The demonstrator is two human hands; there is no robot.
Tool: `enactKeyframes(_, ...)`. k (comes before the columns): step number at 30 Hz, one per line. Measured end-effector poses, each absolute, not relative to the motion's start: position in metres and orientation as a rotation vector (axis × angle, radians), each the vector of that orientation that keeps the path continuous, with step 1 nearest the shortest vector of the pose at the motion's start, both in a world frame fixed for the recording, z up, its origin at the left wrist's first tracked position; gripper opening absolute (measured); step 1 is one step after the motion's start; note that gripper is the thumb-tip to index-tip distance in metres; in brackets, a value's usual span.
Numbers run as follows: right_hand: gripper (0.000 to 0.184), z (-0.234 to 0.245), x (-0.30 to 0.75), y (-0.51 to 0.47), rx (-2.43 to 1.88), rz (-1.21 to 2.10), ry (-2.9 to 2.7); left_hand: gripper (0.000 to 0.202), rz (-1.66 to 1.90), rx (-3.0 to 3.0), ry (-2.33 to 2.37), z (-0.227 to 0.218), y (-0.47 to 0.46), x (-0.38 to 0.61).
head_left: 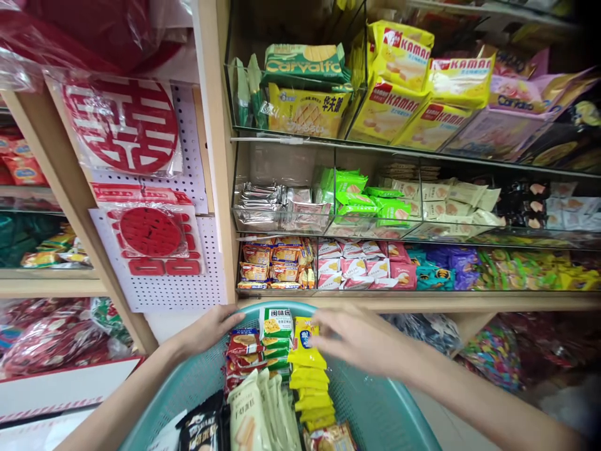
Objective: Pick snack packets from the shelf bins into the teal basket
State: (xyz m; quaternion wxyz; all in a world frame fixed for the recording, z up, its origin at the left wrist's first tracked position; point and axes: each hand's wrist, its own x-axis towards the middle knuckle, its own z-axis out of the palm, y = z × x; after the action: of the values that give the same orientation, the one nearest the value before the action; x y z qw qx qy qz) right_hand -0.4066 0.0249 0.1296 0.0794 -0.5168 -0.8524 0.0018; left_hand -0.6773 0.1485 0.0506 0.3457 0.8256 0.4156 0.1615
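Note:
A teal plastic basket [399, 401] with perforated sides sits in front of me, holding rows of wrapped snacks. My left hand [213, 331] grips its far left rim. Blurred by motion, my right hand [350, 335] is over the far right side, beside the top yellow snack packet [305, 335]; whether it touches the packet I cannot tell. Below that packet runs a row of more yellow packets [312, 394]. Left of them stand green-and-white packets [277, 324] and red packets [245, 341]. Nearer me are cream-coloured packets [248, 410] and a black packet [201, 426].
Ahead is a shelf with clear compartments of snacks: yellow wafer bags [401, 53], bright green packets [350, 188], pink-and-white packets [352, 266] and orange packets [270, 257]. A wooden post [220, 156] and red paper decorations [122, 125] are at the left. Bagged goods [498, 351] lie under the shelf.

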Motion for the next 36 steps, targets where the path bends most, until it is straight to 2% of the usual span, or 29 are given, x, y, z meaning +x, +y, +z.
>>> enactKeyframes(2, 0.023, 0.139, -0.407, 0.059, -1.430, -0.205, -2.452, 0.041, 0.439, 2.129, 1.054, 0.051, 0.147, -0.678)
enactKeyframes(6, 0.036, 0.123, -0.410, 0.127, -1.365, -0.518, -2.369, 0.042, 0.445, 2.130, 1.071, 0.052, 0.145, -0.678)
enactKeyframes(12, 0.051, 0.107, -0.414, 0.180, -1.526, -0.644, -2.267, 0.044, 0.439, 2.141, 1.086, 0.049, 0.147, -0.680)
enactKeyframes(19, 0.037, 0.111, -0.424, 0.199, -1.680, -0.681, -2.205, 0.047, 0.438, 2.158, 1.130, 0.049, 0.146, -0.680)
enactKeyframes(36, 0.029, 0.107, -0.424, 0.192, -1.676, -0.920, -2.134, 0.045, 0.434, 2.149, 1.112, 0.049, 0.147, -0.681)
